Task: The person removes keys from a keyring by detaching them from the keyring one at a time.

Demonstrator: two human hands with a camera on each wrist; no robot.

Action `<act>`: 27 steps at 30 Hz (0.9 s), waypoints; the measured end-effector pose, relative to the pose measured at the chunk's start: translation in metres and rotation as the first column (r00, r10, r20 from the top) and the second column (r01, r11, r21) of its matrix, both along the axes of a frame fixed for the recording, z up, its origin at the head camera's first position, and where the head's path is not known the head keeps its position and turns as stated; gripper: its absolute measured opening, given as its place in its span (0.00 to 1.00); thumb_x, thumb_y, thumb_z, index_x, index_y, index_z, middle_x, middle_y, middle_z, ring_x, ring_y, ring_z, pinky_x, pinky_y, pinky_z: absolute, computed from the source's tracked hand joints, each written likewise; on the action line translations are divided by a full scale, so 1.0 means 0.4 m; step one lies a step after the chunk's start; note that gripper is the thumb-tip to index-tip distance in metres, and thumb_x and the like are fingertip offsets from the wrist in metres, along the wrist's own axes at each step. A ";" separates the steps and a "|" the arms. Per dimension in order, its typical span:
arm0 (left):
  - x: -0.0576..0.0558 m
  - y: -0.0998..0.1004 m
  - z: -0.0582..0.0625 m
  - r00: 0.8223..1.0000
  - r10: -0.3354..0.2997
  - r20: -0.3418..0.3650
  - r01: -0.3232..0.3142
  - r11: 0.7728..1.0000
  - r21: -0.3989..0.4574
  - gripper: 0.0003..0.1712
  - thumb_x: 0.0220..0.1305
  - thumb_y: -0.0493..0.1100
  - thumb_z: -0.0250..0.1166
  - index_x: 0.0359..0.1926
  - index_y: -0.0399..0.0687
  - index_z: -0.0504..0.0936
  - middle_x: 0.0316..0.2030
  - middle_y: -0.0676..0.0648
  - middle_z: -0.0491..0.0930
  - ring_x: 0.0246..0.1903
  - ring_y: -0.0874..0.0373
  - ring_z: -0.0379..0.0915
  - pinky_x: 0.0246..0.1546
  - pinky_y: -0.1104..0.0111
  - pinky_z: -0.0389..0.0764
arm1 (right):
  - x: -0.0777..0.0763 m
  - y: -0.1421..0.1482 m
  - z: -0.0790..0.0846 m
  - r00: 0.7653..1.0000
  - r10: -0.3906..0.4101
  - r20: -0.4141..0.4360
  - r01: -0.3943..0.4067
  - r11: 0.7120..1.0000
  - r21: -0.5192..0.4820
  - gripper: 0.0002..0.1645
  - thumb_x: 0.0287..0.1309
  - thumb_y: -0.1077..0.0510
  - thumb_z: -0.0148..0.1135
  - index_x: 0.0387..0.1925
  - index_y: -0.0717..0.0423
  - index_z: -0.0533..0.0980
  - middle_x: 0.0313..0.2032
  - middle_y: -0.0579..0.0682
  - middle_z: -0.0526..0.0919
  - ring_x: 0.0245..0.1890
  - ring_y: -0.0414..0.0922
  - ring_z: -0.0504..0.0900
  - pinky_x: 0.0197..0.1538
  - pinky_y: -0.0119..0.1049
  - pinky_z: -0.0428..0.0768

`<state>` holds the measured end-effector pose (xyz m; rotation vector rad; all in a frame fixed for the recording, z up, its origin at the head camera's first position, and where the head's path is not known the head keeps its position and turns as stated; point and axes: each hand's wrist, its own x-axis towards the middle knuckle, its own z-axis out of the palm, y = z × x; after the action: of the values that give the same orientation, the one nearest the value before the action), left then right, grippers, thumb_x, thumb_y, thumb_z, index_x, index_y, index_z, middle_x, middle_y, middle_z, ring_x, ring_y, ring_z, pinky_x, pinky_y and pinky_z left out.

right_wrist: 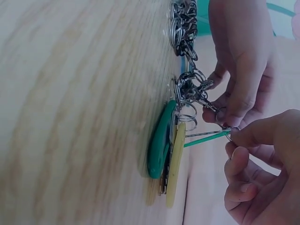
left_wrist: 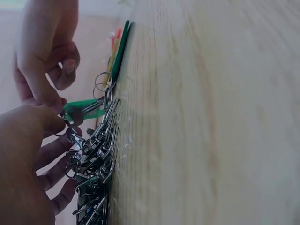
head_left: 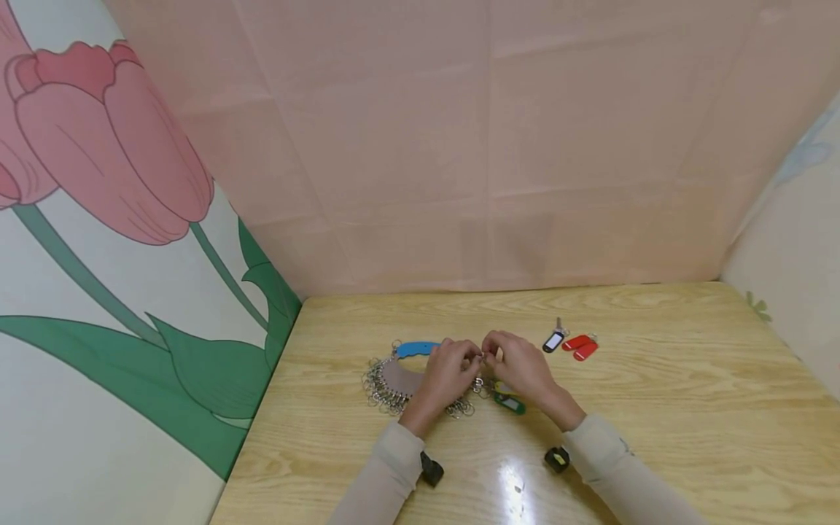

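Note:
A grey plate point(head_left: 400, 378) with a blue handle point(head_left: 415, 349) lies on the table, many metal clips and split rings point(head_left: 387, 399) along its curved edge. My left hand point(head_left: 449, 372) is over its right end and pinches a small metal ring point(right_wrist: 220, 112) on one clip. Close beside it, my right hand point(head_left: 521, 364) pinches the ring of a green key tag point(left_wrist: 77, 110), which hangs with a key between the hands. Below, a yellow tag point(right_wrist: 176, 164) and another green tag point(right_wrist: 161, 140) lie at the plate's right end. Fingertips partly hide the joined rings.
To the right on the wooden table point(head_left: 656, 408) lie a black-rimmed tag with a key point(head_left: 554, 340) and two red tags point(head_left: 580, 346). A pink-covered wall point(head_left: 485, 182) stands behind; a tulip-printed wall point(head_left: 118, 146) is on the left.

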<state>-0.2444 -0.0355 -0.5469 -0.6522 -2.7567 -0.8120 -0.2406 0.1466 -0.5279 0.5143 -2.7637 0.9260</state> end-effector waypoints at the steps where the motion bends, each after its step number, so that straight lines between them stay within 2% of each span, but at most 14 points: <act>1: 0.000 -0.001 0.000 1.000 -0.001 0.002 0.001 1.000 0.008 0.07 0.76 0.47 0.65 0.47 0.58 0.89 0.41 0.59 0.90 0.40 0.63 0.73 0.48 0.64 0.69 | 0.000 -0.001 0.000 1.000 -0.002 0.007 0.002 1.000 -0.004 0.08 0.61 0.64 0.70 0.36 0.48 0.82 0.33 0.44 0.85 0.24 0.38 0.73 0.27 0.33 0.71; 7: 0.001 -0.007 -0.003 1.000 -0.013 -0.015 0.014 0.999 0.034 0.06 0.76 0.45 0.66 0.45 0.57 0.90 0.41 0.58 0.90 0.39 0.63 0.74 0.50 0.62 0.72 | 0.003 -0.002 0.000 0.999 0.002 0.038 -0.003 1.000 0.013 0.06 0.62 0.63 0.70 0.38 0.49 0.82 0.35 0.46 0.86 0.23 0.38 0.72 0.25 0.33 0.70; 17: -0.002 -0.006 -0.007 1.000 -0.016 -0.007 0.016 1.000 0.025 0.05 0.74 0.46 0.67 0.43 0.56 0.90 0.41 0.59 0.90 0.38 0.63 0.73 0.49 0.64 0.71 | 0.001 -0.003 -0.007 0.999 0.022 -0.042 -0.020 0.999 0.034 0.08 0.60 0.63 0.73 0.35 0.48 0.82 0.32 0.44 0.83 0.23 0.37 0.71 0.25 0.32 0.69; 27: 0.001 -0.009 -0.002 1.000 -0.020 0.019 0.019 0.999 0.046 0.06 0.75 0.45 0.66 0.44 0.56 0.90 0.41 0.58 0.90 0.40 0.63 0.74 0.50 0.63 0.72 | 0.000 0.000 -0.010 1.000 0.004 -0.001 -0.004 1.000 -0.008 0.04 0.63 0.63 0.70 0.36 0.52 0.82 0.33 0.45 0.85 0.22 0.37 0.72 0.25 0.31 0.70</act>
<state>-0.2442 -0.0393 -0.5475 -0.6675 -2.7447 -0.8872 -0.2407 0.1467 -0.5318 0.5194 -2.7580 0.9365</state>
